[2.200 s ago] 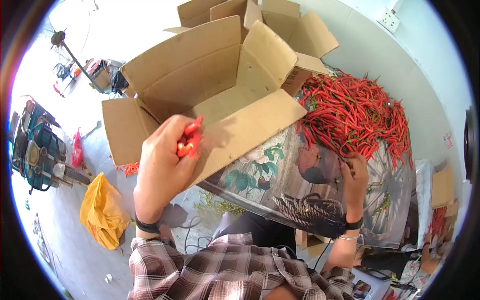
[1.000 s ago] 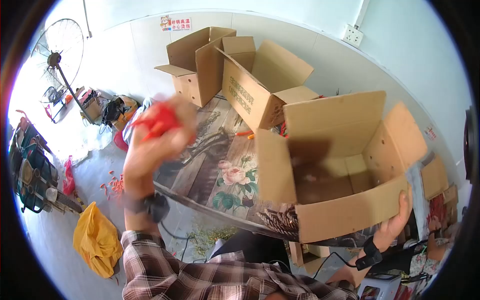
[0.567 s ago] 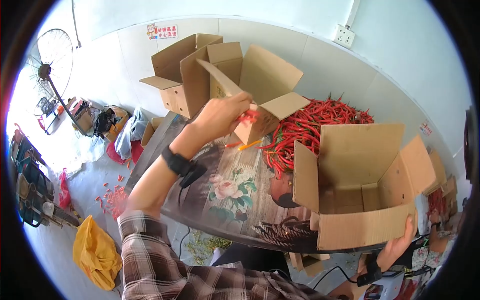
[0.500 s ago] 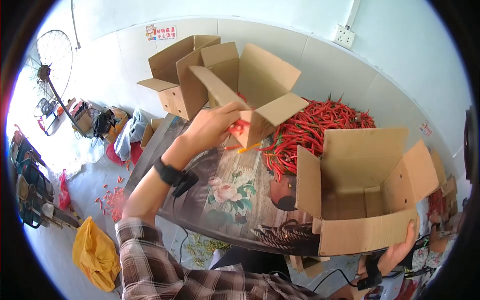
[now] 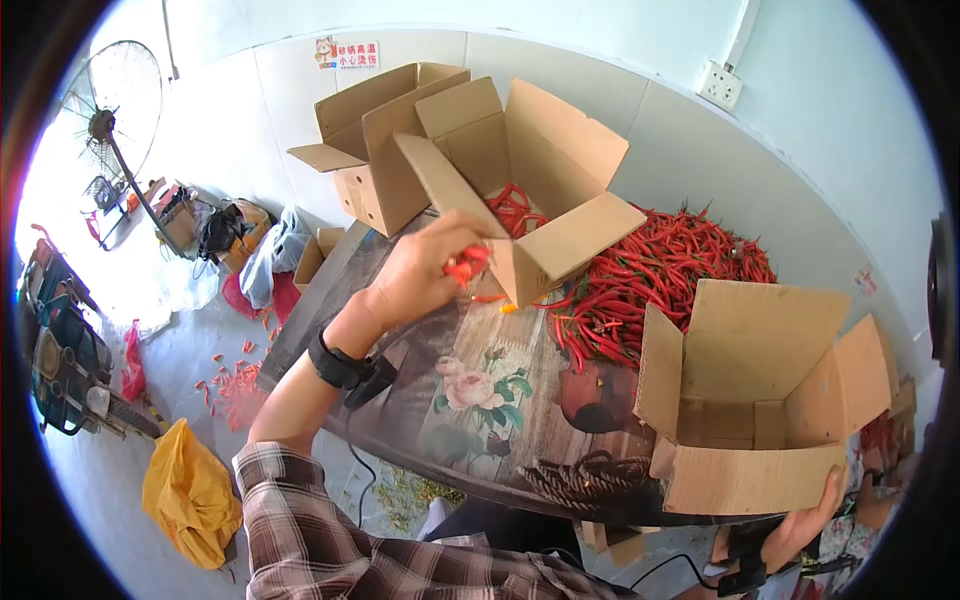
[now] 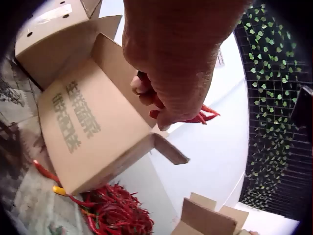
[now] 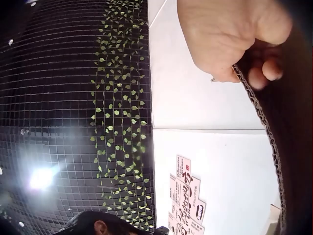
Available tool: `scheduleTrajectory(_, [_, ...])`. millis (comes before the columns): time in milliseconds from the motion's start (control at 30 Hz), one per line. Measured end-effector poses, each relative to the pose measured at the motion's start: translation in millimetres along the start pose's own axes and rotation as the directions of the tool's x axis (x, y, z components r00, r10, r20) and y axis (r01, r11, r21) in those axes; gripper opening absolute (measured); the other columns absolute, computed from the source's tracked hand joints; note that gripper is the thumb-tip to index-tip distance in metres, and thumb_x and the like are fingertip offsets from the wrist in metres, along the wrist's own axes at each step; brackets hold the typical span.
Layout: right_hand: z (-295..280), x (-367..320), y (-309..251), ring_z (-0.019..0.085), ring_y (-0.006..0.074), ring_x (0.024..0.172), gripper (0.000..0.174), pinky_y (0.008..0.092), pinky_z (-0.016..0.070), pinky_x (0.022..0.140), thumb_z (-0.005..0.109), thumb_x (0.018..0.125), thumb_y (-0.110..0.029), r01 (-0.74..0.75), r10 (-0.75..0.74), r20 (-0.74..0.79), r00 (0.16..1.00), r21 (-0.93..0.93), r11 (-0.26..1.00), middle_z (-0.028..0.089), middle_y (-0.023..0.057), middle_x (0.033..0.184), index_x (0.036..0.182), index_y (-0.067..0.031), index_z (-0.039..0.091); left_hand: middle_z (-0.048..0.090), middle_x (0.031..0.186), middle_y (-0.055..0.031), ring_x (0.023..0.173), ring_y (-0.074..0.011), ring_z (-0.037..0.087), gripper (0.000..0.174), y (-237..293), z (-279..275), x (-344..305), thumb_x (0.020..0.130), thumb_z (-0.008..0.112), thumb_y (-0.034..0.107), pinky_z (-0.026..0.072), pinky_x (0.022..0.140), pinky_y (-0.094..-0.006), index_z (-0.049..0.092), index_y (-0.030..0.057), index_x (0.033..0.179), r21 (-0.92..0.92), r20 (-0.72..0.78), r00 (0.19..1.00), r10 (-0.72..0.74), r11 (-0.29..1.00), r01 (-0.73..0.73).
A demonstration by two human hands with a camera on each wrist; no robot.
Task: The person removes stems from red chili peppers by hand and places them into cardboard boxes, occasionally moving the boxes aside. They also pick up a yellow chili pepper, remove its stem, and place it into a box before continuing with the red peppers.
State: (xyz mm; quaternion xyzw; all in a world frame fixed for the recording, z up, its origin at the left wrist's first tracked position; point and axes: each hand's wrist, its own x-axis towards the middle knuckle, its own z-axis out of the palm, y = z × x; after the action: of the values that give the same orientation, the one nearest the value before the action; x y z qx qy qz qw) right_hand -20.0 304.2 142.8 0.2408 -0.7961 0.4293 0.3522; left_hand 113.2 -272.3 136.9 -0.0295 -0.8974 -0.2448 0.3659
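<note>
Hands (image 5: 425, 268) — slick red chillies (image 5: 467, 266), corrugated cardboard (image 5: 755, 480).

Head view: from above the near side of the table (image 5: 400, 400), facing forward and down; widest, farthest back. Left wrist view: close at the left hand (image 5: 422, 268), facing the middle box (image 5: 565, 130), scene tilted. Right wrist view: very close at the right hand (image 7: 230, 39), facing a pale wall (image 7: 205, 105). Head and left wrist share the middle box and chilli heap (image 5: 670, 280); both wrists share the leafy grid (image 6: 269, 98).
</note>
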Motion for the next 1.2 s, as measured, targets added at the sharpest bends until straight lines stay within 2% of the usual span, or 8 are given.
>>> scheduleTrajectory(200, [7.8,-0.2,-14.8,0.035,0.0312,0.131,0.049,0.0401,0.0296,0.108,0.048,0.095,-0.021,-0.041,0.039,0.015,0.999,0.134,0.99,0.032,0.0169,0.14,0.137,0.0028,0.037,0.059,0.082,0.0009,0.073,-0.0067,0.052,0.015,25.6,-20.3,82.4,0.083,0.068,0.012,0.0451,0.069,-0.0229,0.063,0.0059,0.096,-0.269,-0.484,0.831,-0.275,0.95,0.158])
scheduleTrajectory(400, [-1.9,2.3,-11.8,0.036,0.0302,0.13,0.057,0.0402,0.0293,0.107,0.05,0.092,-0.029,0.055,-0.053,0.042,0.998,-0.044,0.998,0.033,0.017,0.139,0.136,0.0052,0.038,0.062,0.076,-0.0019,0.066,-0.0105,0.056,0.025,-9.2,35.2,165.9,0.079,0.072,0.019,0.0469,0.064,-0.0253,0.063,0.0016,0.095,-0.498,-0.511,0.832,-0.216,0.863,-0.081])
scheduleTrajectory(467, [-6.0,3.3,-9.6,0.036,0.0303,0.13,0.059,0.0403,0.0289,0.107,0.05,0.092,-0.031,0.042,-0.039,0.051,0.998,-0.068,0.997,0.033,0.0171,0.139,0.135,0.0059,0.038,0.066,0.094,-0.0154,0.087,-0.0258,0.064,0.045,-14.4,35.8,162.3,0.073,0.074,0.03,0.0494,0.078,-0.0329,0.062,-0.0024,0.103,0.331,0.332,0.89,-0.313,0.922,0.2])
scheduleTrajectory(633, [1.8,2.0,-17.2,0.037,0.0318,0.13,0.065,0.0402,0.0278,0.108,0.052,0.091,-0.039,0.049,-0.046,0.029,0.999,-0.12,0.992,0.035,0.0183,0.138,0.134,0.0071,0.037,0.057,0.119,-0.0239,0.113,-0.0357,0.054,0.062,-33.7,28.4,149.3,0.073,0.068,0.04,0.0428,0.096,-0.0397,0.058,-0.0023,0.118,0.447,0.287,0.946,-0.151,0.894,0.007])
scheduleTrajectory(700, [-5.9,3.1,-5.3,0.037,0.0319,0.13,0.067,0.0406,0.028,0.108,0.053,0.091,-0.041,0.053,-0.046,0.057,0.997,-0.13,0.99,0.035,0.0187,0.138,0.134,0.0076,0.037,0.062,0.11,-0.0203,0.106,-0.037,0.057,0.045,-41.7,6.6,136.6,0.074,0.064,0.033,0.0432,0.094,-0.0428,0.065,0.0027,0.107,0.158,-0.171,0.983,-0.07,0.983,0.097])
scheduleTrajectory(833, [-9.7,-2.0,14.3,0.038,0.032,0.129,0.07,0.0412,0.0288,0.107,0.053,0.091,-0.044,0.034,-0.03,0.045,0.999,-0.097,0.995,0.036,0.0191,0.137,0.134,0.0086,0.036,0.059,0.116,-0.0236,0.107,-0.0396,0.056,0.051,-87.9,-58.5,102.0,0.074,0.06,0.024,0.0438,0.094,-0.0421,0.055,-0.0012,0.119,0.5,-0.558,0.829,-0.043,0.78,0.377])
scheduleTrajectory(1000, [-12.4,-5.9,27.1,0.038,0.0314,0.129,0.075,0.0411,0.029,0.107,0.055,0.089,-0.048,-0.068,0.069,0.051,0.996,-0.021,0.997,0.037,0.0181,0.137,0.135,0.0079,0.035,0.065,0.103,-0.0207,0.094,-0.0358,0.063,0.042,-152.1,-88.3,63.6,0.075,0.057,0.027,0.0484,0.084,-0.0425,0.059,0.0,0.107,0.419,-0.261,0.778,-0.571,0.659,0.624])
scheduleTrajectory(1200, [-13.0,-9.2,32.2,0.039,0.0306,0.128,0.076,0.04,0.0299,0.106,0.057,0.088,-0.048,-0.029,0.029,0.049,0.998,-0.014,0.999,0.038,0.017,0.134,0.135,0.0079,0.035,0.068,0.082,-0.0163,0.07,-0.0274,0.067,0.029,-133.8,-70.7,65.0,0.081,0.054,0.029,0.0504,0.076,-0.0428,0.065,0.0027,0.086,0.569,-0.254,0.778,-0.575,0.562,0.601])
